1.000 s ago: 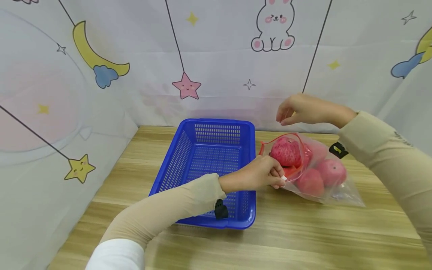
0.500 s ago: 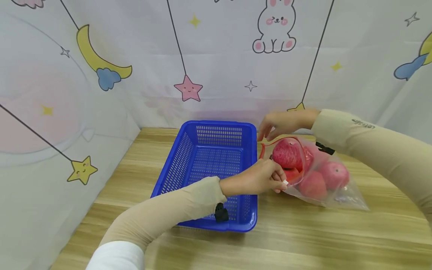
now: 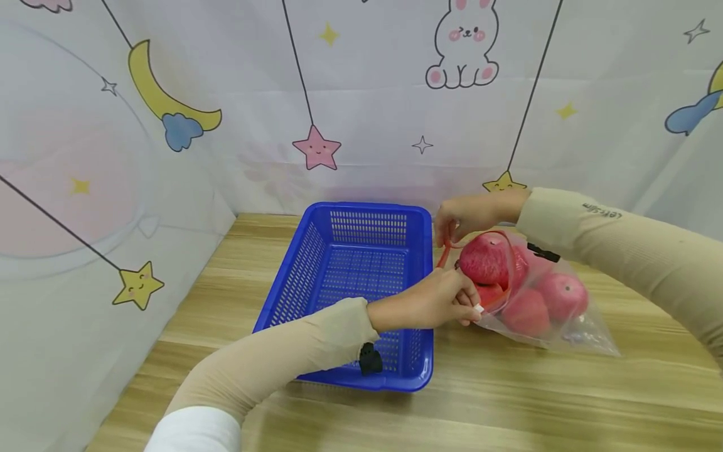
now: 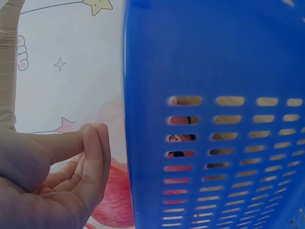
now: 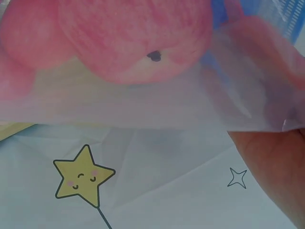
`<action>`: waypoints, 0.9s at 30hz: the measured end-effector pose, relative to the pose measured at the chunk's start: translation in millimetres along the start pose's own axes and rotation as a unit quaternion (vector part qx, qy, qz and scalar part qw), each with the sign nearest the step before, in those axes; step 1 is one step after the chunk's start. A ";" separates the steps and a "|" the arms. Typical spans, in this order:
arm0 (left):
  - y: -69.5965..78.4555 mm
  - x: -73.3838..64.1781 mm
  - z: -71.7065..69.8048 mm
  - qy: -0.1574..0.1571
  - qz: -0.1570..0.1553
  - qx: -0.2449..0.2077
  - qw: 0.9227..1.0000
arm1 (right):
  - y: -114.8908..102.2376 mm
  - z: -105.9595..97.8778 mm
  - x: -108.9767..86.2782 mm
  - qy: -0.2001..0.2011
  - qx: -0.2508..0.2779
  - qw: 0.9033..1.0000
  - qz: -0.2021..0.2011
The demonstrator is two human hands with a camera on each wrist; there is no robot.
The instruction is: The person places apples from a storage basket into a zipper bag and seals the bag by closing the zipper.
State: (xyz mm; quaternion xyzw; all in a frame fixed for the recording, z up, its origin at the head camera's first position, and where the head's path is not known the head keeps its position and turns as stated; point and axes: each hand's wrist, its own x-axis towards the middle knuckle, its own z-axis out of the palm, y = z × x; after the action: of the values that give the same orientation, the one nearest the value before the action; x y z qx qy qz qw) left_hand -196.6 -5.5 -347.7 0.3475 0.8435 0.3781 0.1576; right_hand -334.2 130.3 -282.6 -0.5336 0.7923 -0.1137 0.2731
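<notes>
A clear zip bag (image 3: 593, 342) with a red rim lies on its side, its mouth facing left. Several red apples (image 3: 486, 260) are inside; one apple (image 5: 133, 38) fills the top of the right wrist view. My left hand (image 3: 432, 304) reaches over the basket and pinches the near edge of the bag's mouth by a small white slider (image 3: 478, 309). In the left wrist view, thumb and fingertips of the left hand (image 4: 81, 171) meet. At the far edge of the mouth, my right hand (image 3: 471, 215) pinches the red rim, pulling it up a little.
A blue perforated plastic basket (image 3: 422, 251) stands just left of the bag, under my left forearm. Both are on a wood-grain table (image 3: 508, 402). A white patterned cloth (image 3: 373, 94) hangs behind and along the left side.
My right hand has come down and left from above the bag and taken hold of the red rim, which has lifted slightly. The left hand has kept its pinch in nearly the same place.
</notes>
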 end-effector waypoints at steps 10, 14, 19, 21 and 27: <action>0.6 -0.9 -1.6 0.003 -0.006 0.014 1.000 | 5.0 -2.2 -13.5 0.035 -0.003 0.999 0.004; 0.6 -2.8 -3.8 0.007 0.003 0.016 1.000 | 7.6 -4.6 -23.2 0.053 -0.010 0.998 0.024; 1.6 -5.7 -7.3 0.006 -0.001 0.007 1.000 | 11.3 -9.3 -38.4 0.079 -0.014 0.996 0.038; 2.3 -6.9 -9.3 0.006 -0.006 0.004 1.000 | 12.3 -11.7 -44.5 0.091 -0.015 0.995 0.044; 2.9 -9.6 -14.5 0.003 -0.013 0.015 1.000 | 15.1 -17.6 -58.2 0.117 -0.015 0.991 0.057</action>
State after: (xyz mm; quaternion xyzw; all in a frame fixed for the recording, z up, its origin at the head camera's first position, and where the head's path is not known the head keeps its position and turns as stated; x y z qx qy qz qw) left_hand -196.1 -18.6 -335.8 0.3378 0.8540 0.3643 0.1545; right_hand -339.5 187.3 -257.1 -0.4744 0.8497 -0.1473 0.1767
